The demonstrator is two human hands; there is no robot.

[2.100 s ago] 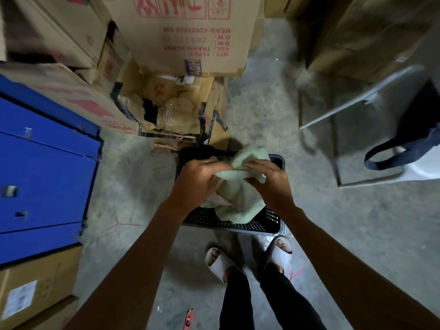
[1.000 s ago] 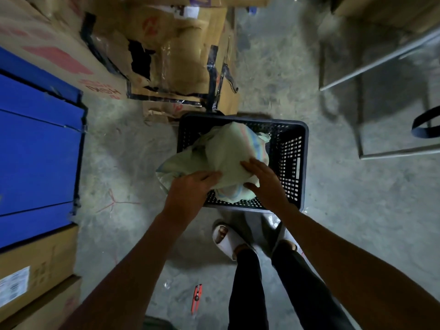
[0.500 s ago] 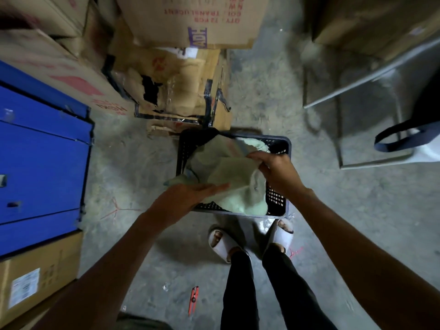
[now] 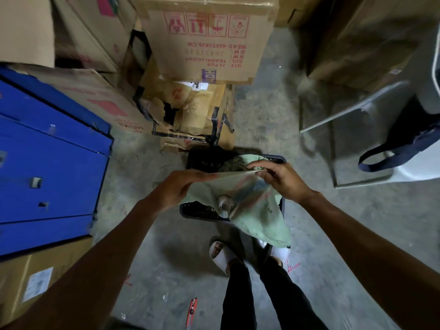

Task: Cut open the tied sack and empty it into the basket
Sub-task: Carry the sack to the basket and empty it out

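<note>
left hand (image 4: 177,189): my fingers lie nearly straight along the left end of the sack's upper edge, with the thumb under the cloth; i cannot tell for sure whether the cloth is pinched there.
right hand (image 4: 283,181): my fingers are curled around the right end of the same upper edge and grasp the cloth.
sack (image 4: 252,210): pale green, limp, held stretched between my two hands above the basket; its lower part hangs down over the basket's near rim, towards my feet.
knot (image 4: 223,203): a small bunched lump near the middle of the sack's face; detail too blurred to read.
basket (image 4: 202,211): black, perforated plastic, on the floor straight in front of me, partly covered by the sack; a greenish heap (image 4: 234,163) shows inside it at the far side, beyond the sack's edge.
sandals (image 4: 220,254): pale, on my feet, just behind the basket; the right one is mostly hidden by the sack.
cutter (image 4: 191,308): red and slim, lying on the concrete floor (image 4: 171,265) to the left of my legs, well apart from the basket.
cardboard boxes (image 4: 207,36): stacked beyond the basket, the lower one torn and taped.
blue cabinet (image 4: 47,167): at my left.
bag (image 4: 404,144): dark, with a strap, at my right.
</note>
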